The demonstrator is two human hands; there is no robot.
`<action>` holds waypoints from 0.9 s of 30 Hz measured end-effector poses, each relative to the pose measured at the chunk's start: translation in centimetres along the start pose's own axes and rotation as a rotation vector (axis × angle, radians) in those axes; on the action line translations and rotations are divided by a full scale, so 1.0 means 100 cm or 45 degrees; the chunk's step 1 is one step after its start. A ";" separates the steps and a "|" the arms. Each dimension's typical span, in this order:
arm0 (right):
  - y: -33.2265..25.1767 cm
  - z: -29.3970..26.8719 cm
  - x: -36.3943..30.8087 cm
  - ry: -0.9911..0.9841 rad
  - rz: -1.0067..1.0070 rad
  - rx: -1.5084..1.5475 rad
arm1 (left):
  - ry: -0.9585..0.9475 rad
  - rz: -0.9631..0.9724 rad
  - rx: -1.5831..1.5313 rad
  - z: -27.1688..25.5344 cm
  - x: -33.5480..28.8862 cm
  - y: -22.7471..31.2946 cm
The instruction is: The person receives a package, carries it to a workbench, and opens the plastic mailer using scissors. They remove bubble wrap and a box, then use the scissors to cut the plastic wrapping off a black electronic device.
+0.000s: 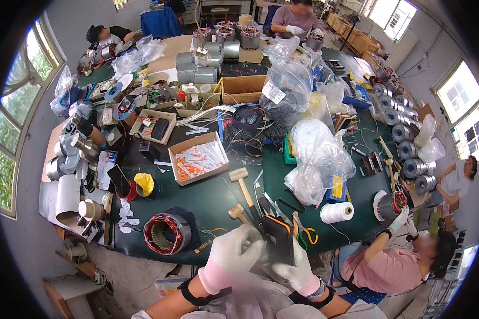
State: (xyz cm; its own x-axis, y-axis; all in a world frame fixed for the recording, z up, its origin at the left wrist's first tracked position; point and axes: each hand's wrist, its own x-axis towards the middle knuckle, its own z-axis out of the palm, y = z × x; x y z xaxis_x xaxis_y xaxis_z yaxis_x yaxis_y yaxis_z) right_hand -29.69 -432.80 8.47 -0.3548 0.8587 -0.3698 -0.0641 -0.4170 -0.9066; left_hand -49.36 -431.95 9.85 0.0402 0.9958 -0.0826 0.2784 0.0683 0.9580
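Note:
In front of me, my right hand (298, 268), in a white glove, grips a black case-like object (279, 239) with an orange stripe; its exact kind is unclear. Close by on the left, my left hand (237, 254), gloved with a pink cuff, has its fingers curled together, and whatever they may hold is hidden. A motor stator (167, 234) with red-edged copper windings lies at the table's near edge on a dark cloth. Just beyond my hands are a wooden mallet (239, 212), a second mallet (242, 183) and orange-handled scissors (308, 235).
A box of white-and-orange strips (199, 158), a white thread spool (336, 212) and clear plastic bags (319, 159) crowd the green table (271, 175). At right a co-worker (388, 260) handles another stator (393, 204). Further people sit at the far side.

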 end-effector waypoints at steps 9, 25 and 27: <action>0.013 -0.009 -0.002 -0.224 0.221 1.002 | 0.113 -0.170 -0.388 0.013 -0.001 -0.018; 0.007 -0.006 -0.008 -0.498 0.194 1.274 | 0.100 -0.282 -0.977 0.012 -0.011 -0.026; 0.004 -0.004 -0.011 -0.465 0.194 1.288 | 0.091 -0.284 -1.031 0.012 -0.011 -0.028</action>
State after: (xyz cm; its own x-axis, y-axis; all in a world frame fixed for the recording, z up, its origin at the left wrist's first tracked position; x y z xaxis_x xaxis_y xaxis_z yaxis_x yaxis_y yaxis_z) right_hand -28.91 -433.81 8.39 -0.6697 0.7062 -0.2298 -0.6755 -0.7079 -0.2067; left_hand -49.04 -433.33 6.93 -0.0024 0.9534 -0.3018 -0.5028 0.2597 0.8245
